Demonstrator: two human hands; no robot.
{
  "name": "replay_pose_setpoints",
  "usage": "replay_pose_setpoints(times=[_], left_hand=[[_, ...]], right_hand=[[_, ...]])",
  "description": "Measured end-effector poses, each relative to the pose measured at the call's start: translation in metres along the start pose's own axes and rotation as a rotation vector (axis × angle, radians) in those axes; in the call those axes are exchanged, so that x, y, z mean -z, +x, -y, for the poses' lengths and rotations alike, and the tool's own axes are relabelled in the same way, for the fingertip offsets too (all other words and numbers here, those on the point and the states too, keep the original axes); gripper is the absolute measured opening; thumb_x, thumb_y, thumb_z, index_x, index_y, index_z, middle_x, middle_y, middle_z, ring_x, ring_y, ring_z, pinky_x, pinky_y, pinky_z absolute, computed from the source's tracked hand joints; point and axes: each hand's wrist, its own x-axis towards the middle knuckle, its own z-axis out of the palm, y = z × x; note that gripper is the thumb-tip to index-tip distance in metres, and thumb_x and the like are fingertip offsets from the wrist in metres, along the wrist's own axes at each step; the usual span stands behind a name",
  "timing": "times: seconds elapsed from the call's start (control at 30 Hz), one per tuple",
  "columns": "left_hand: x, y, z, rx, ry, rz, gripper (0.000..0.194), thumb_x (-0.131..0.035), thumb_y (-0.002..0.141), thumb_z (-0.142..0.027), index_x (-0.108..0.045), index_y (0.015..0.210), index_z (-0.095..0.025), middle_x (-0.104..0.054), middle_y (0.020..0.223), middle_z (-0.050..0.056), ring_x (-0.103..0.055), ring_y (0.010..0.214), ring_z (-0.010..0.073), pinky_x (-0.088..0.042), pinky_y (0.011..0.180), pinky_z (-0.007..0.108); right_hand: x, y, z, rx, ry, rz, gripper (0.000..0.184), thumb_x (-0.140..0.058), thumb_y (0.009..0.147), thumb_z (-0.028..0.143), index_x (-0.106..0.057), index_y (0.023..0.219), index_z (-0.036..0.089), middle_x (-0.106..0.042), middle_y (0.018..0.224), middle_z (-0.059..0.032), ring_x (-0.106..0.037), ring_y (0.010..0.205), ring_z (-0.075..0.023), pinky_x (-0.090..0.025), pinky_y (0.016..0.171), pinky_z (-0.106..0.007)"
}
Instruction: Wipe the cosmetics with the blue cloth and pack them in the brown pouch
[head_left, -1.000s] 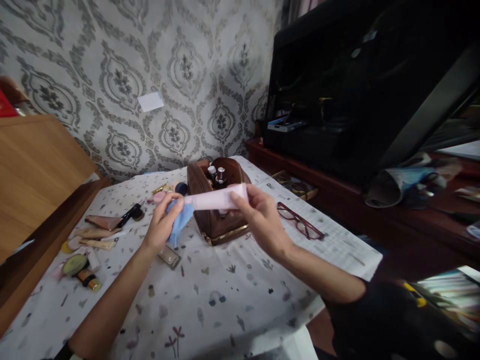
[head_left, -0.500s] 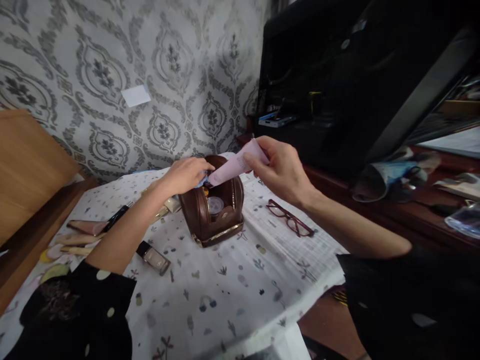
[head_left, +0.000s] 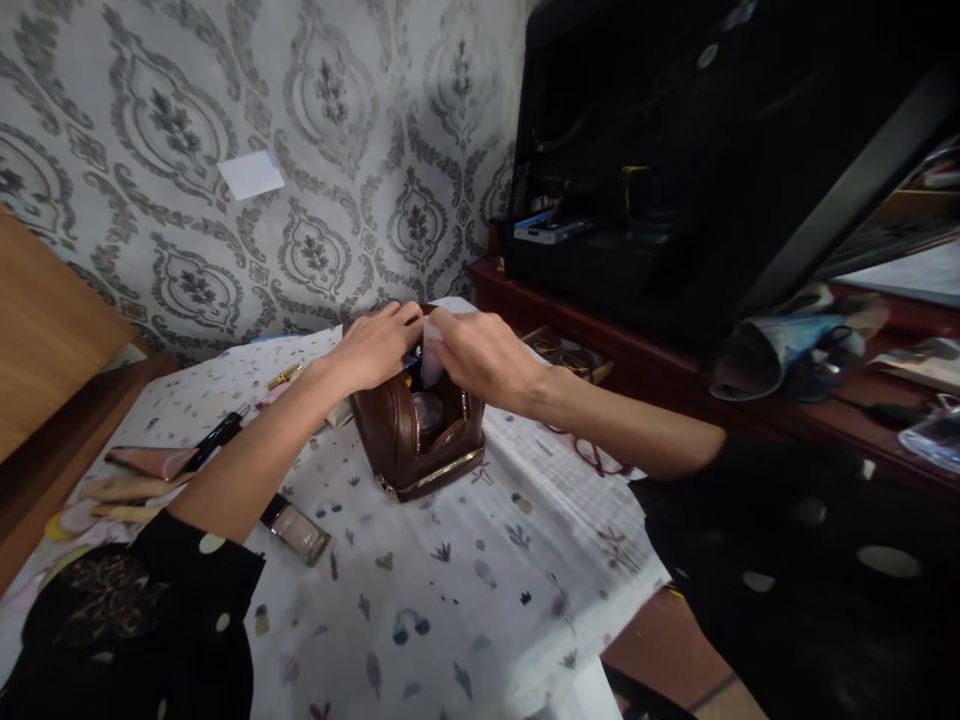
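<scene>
A brown zip-up cosmetic bag (head_left: 420, 450) stands open on the patterned tablecloth (head_left: 450, 590). Both my hands are over its mouth. My right hand (head_left: 480, 355) is closed on a pale pink tube (head_left: 431, 360), which stands nearly upright with its lower end inside the bag. My left hand (head_left: 375, 345) rests on the bag's top left rim with fingers curled; a bit of blue cloth shows under them. A small round clear jar (head_left: 427, 408) sits inside the bag.
Left of the bag lie a nail-polish bottle (head_left: 296, 528), a black pen (head_left: 217, 438) and several beige tubes (head_left: 142, 462). Red-framed glasses (head_left: 592, 455) lie right of the bag, partly behind my forearm. A dark wooden shelf (head_left: 675, 370) runs along the right.
My right hand brought the pink tube from level in front of the bag, up and over, then down into the bag's mouth. My left hand moved onto the bag's rim.
</scene>
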Motion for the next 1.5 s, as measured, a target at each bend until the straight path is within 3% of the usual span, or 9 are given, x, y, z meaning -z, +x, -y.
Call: replay_pose_setpoints(times=[0.23, 0.43, 0.57, 0.73, 0.9, 1.03, 1.27, 1.5], left_hand=[[-0.008, 0.007, 0.005, 0.069, -0.026, 0.055, 0.030, -0.046, 0.088, -0.010, -0.064, 0.110, -0.022, -0.067, 0.117, 0.006, -0.062, 0.111, 0.0232, -0.049, 0.083, 0.030], [-0.003, 0.008, 0.003, 0.220, 0.010, 0.046, 0.028, -0.048, 0.085, -0.008, -0.065, 0.106, -0.016, -0.072, 0.108, 0.014, -0.067, 0.105, 0.0307, -0.050, 0.082, 0.036], [-0.005, 0.008, 0.007, 0.269, -0.018, 0.050, 0.029, -0.048, 0.085, -0.009, -0.066, 0.107, -0.016, -0.072, 0.113, 0.015, -0.068, 0.106, 0.0327, -0.051, 0.082, 0.037], [-0.011, 0.010, 0.012, 0.258, -0.074, 0.018, 0.026, -0.051, 0.092, -0.025, -0.066, 0.113, -0.020, -0.073, 0.113, 0.013, -0.069, 0.104, 0.0320, -0.052, 0.079, 0.037], [-0.011, 0.006, 0.013, 0.252, -0.087, -0.020, 0.025, -0.050, 0.093, -0.026, -0.065, 0.112, -0.018, -0.071, 0.117, 0.013, -0.067, 0.109, 0.0321, -0.052, 0.082, 0.037], [-0.002, -0.006, 0.003, 0.227, -0.085, -0.059, 0.022, -0.051, 0.094, -0.027, -0.066, 0.109, -0.019, -0.071, 0.116, 0.012, -0.066, 0.110, 0.0309, -0.051, 0.083, 0.036], [0.014, -0.016, -0.012, 0.121, 0.014, 0.112, 0.016, -0.062, 0.089, -0.033, -0.069, 0.091, -0.019, -0.073, 0.104, 0.010, -0.068, 0.100, 0.0280, -0.052, 0.081, 0.033], [0.003, -0.016, 0.001, 0.145, -0.189, -0.007, 0.013, -0.060, 0.088, -0.027, -0.070, 0.092, -0.020, -0.073, 0.103, 0.009, -0.068, 0.099, 0.0242, -0.051, 0.085, 0.030]], right_hand=[[-0.011, 0.011, 0.000, 0.063, -0.034, 0.024, 0.027, -0.035, 0.100, 0.017, -0.056, 0.115, 0.006, -0.072, 0.096, -0.0202, -0.070, 0.088, -0.0311, -0.040, 0.066, -0.034], [-0.025, 0.026, 0.003, 0.073, -0.019, 0.106, 0.037, -0.039, 0.092, 0.002, -0.048, 0.128, 0.002, -0.071, 0.103, -0.0212, -0.069, 0.102, -0.0317, -0.046, 0.077, -0.036], [-0.027, 0.036, 0.006, 0.036, 0.031, 0.135, 0.039, -0.044, 0.090, 0.003, -0.047, 0.129, 0.003, -0.070, 0.108, -0.0213, -0.067, 0.110, -0.0316, -0.048, 0.083, -0.036], [-0.023, 0.050, 0.007, -0.091, 0.077, 0.189, 0.040, -0.055, 0.088, 0.009, -0.051, 0.127, 0.005, -0.066, 0.119, -0.0229, -0.064, 0.117, -0.0314, -0.050, 0.087, -0.034], [-0.022, 0.058, 0.007, -0.133, 0.095, 0.207, 0.039, -0.058, 0.088, 0.011, -0.054, 0.126, 0.007, -0.065, 0.123, -0.0236, -0.064, 0.117, -0.0306, -0.052, 0.090, -0.034], [-0.023, 0.058, 0.006, -0.117, 0.100, 0.195, 0.039, -0.059, 0.089, 0.014, -0.052, 0.127, 0.007, -0.066, 0.122, -0.0233, -0.065, 0.117, -0.0309, -0.052, 0.089, -0.035], [-0.028, 0.055, 0.004, -0.045, 0.119, 0.187, 0.051, -0.069, 0.084, 0.024, -0.050, 0.129, 0.010, -0.066, 0.121, -0.0230, -0.065, 0.115, -0.0337, -0.052, 0.088, -0.038], [-0.021, 0.057, 0.000, -0.027, 0.113, 0.226, 0.039, -0.061, 0.090, 0.026, -0.055, 0.126, 0.013, -0.067, 0.121, -0.0224, -0.065, 0.115, -0.0358, -0.053, 0.085, -0.039]])
